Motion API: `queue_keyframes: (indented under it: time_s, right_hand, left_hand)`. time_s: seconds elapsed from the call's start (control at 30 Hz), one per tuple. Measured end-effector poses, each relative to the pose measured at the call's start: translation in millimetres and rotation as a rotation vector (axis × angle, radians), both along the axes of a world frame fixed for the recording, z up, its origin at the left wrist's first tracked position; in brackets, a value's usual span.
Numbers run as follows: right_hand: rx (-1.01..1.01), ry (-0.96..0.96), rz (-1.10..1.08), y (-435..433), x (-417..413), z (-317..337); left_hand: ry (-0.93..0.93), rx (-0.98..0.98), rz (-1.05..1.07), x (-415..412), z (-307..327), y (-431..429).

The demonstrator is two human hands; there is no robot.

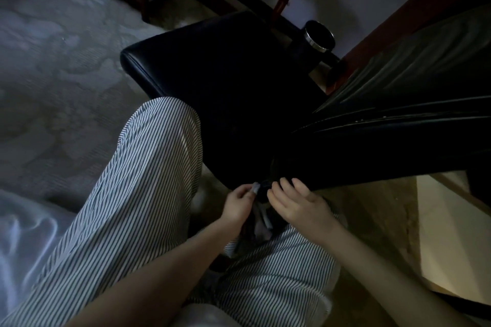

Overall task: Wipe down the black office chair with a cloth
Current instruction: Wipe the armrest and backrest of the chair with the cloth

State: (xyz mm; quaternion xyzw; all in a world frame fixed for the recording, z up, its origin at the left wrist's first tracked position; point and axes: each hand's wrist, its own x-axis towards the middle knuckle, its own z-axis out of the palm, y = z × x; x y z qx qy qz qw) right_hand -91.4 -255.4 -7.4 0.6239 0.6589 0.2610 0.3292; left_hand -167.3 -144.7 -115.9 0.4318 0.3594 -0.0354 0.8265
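Low down, dim light. Pinches a pale corner of the cloth (pixel 261 221) in the left hand (pixel 237 204), the rest hanging between the wrists. Rests the right hand (pixel 297 206) just beside, fingers loosely bent, tips touching the near corner of the black office chair (pixel 225 82).

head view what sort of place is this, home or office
Most likely a dim room at home, perhaps a bedroom with a desk: a black office chair on patterned carpet, pale bedding at lower left, and dark wooden furniture beside it.
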Motion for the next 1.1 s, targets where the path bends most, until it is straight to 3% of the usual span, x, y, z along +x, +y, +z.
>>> queue_keyframes:
  time_s: [0.33,0.67,0.77,0.9,1.1]
  right_hand:
    - [-0.058,0.015,-0.07,-19.5,4.8,13.6]
    - [-0.136,0.117,-0.396,-44.4,8.0,50.7]
    - [-0.006,0.194,-0.454,-47.8,5.8,81.7]
    - [0.277,0.15,-0.441,-43.1,6.0,136.0]
    - [0.288,-0.055,-0.467,-57.0,35.6,213.2]
  left_hand:
    - [-0.122,-0.15,-0.06,8.9,42.0,4.9]
    - [-0.199,-0.065,-0.062,42.4,120.0,10.7]
    - [-0.23,-0.053,-0.043,53.8,142.8,1.7]
    - [-0.324,-0.025,0.046,70.1,175.6,5.2]
    - [-0.61,0.181,-0.056,108.2,247.3,28.2]
